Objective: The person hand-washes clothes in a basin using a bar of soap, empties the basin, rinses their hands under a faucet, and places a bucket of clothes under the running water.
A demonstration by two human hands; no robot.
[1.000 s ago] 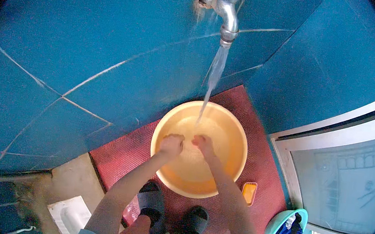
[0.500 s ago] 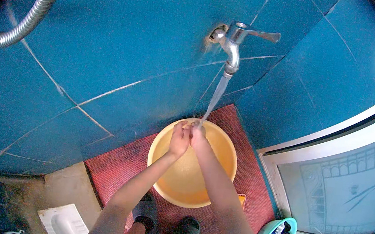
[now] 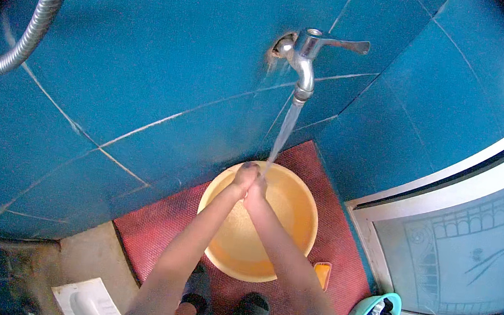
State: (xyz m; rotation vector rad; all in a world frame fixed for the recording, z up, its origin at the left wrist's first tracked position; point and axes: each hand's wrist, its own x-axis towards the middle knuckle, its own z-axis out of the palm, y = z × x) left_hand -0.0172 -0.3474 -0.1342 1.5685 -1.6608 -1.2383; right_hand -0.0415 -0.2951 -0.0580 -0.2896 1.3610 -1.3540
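Water [image 3: 285, 131] runs from the metal tap [image 3: 305, 70] onto my hands, which are pressed together over the far part of a round yellow basin [image 3: 291, 249]. My left hand [image 3: 246, 175] lies against my right hand [image 3: 256, 190], its fingertips curled inward and blurred. The fingers of the right hand are mostly hidden where the two hands meet. I see nothing held between them, though the space between the palms is out of sight. Shallow water seems to lie in the basin.
The basin stands on a red textured mat [image 3: 162, 234] by the blue tiled wall [image 3: 170, 55]. An orange tray-like item [image 3: 322, 276] lies to its right. A turquoise tub [image 3: 394, 304] with dark clothes is farther right, near a white door frame [image 3: 380, 234]. A metal hose [image 3: 37, 27] hangs at upper left.
My hands have closed in on each other and shifted slightly left; the left fingers, stretched out before, are now curled. The orange item shows more from behind my right arm.
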